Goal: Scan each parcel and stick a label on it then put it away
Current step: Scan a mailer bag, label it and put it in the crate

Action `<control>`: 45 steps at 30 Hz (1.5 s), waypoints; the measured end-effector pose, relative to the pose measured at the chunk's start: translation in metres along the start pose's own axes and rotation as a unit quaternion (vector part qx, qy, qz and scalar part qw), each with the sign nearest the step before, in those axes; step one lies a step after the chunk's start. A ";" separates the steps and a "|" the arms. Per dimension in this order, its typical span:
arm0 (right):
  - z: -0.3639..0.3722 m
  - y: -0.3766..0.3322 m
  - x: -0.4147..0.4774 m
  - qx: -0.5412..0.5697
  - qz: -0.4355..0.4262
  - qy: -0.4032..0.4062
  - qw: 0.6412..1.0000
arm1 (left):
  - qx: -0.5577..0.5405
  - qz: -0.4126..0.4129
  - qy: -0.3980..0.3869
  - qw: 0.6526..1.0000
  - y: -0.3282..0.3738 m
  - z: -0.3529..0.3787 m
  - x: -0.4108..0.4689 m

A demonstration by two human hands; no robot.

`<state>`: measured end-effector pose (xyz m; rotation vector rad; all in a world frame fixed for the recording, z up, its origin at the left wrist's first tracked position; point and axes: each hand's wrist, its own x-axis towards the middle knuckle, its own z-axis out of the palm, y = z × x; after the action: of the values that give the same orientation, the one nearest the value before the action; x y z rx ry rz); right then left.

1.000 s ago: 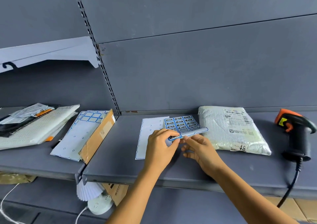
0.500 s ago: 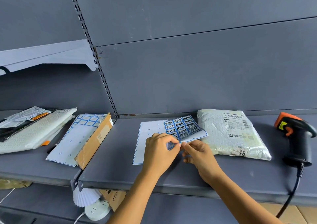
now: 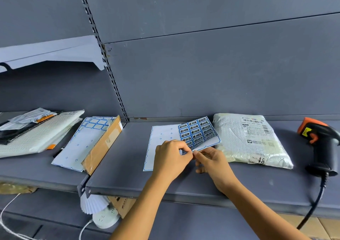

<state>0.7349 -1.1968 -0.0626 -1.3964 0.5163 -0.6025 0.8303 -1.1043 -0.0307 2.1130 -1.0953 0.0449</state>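
- The parcel (image 3: 246, 138), a white bubble mailer, lies flat towards the right end of the shelf (image 3: 128, 177), up against the back edge. It carries only its printed shipping label; none of the blue ones is on it yet.
- The barcode scanner (image 3: 320, 144) stands at the right end of the shelf, out of my hands. I cannot tell from here whether this parcel is already scanned.
- I judge I am in the labelling step. My left hand (image 3: 171, 158) pinches the near edge of the label sheet (image 3: 199, 131) with curled fingers, and my right hand (image 3: 213, 164) pinches the same edge with thumb and forefinger, fingertips meeting. Whether a label has come free is hidden under my fingers.
- Still to do: stick the label on, then put the parcel away, probably with the stacked parcels (image 3: 36, 133) at the left end.
- Compared with a second ago, my fingertips have closed together and now cover the printed label that showed at the sheet's near edge. The parcel and scanner have not moved.
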 end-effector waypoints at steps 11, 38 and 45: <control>-0.002 0.001 0.002 -0.014 0.015 0.004 1.000 | -0.043 -0.077 -0.012 0.996 0.001 0.001 -0.002; -0.001 -0.011 -0.001 0.011 0.055 0.006 0.998 | -0.185 -0.165 0.048 0.967 -0.003 -0.004 0.006; -0.001 -0.011 -0.001 0.015 0.064 0.009 0.998 | -0.238 -0.206 0.075 0.946 -0.007 -0.004 0.008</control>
<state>0.7325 -1.1979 -0.0515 -1.3199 0.6045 -0.5170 0.8415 -1.1046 -0.0287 1.8170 -0.4916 -0.2329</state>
